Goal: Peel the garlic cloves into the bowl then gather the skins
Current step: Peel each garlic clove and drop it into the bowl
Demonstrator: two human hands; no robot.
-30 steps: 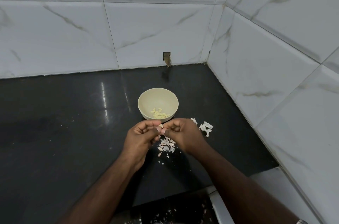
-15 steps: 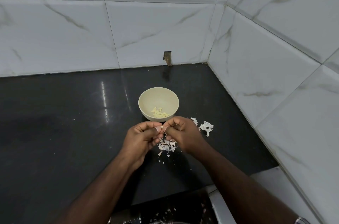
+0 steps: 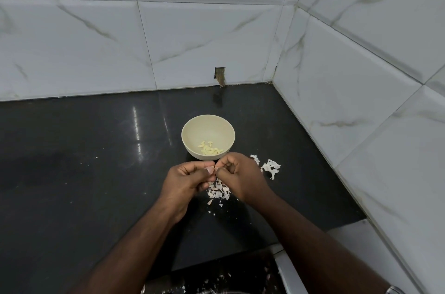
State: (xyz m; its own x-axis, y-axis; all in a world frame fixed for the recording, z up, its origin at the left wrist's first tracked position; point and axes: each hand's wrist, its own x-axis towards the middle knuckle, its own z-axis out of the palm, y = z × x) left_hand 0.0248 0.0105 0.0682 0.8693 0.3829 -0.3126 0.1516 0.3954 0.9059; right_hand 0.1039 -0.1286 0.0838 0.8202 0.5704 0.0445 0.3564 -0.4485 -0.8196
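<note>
Two tiled walls meet in a corner behind the bowl, which stands on a glossy black tabletop. Peeled garlic cloves lie inside the bowl. Just in front of the bowl, the left hand and right hand meet, each grip narrow, fingers curled and pinching a small item that is too hidden to identify. Skins lie scattered beneath the hands; a larger skin piece lies right of the bowl. The forearms are cut off by the frame's lower edge.
</note>
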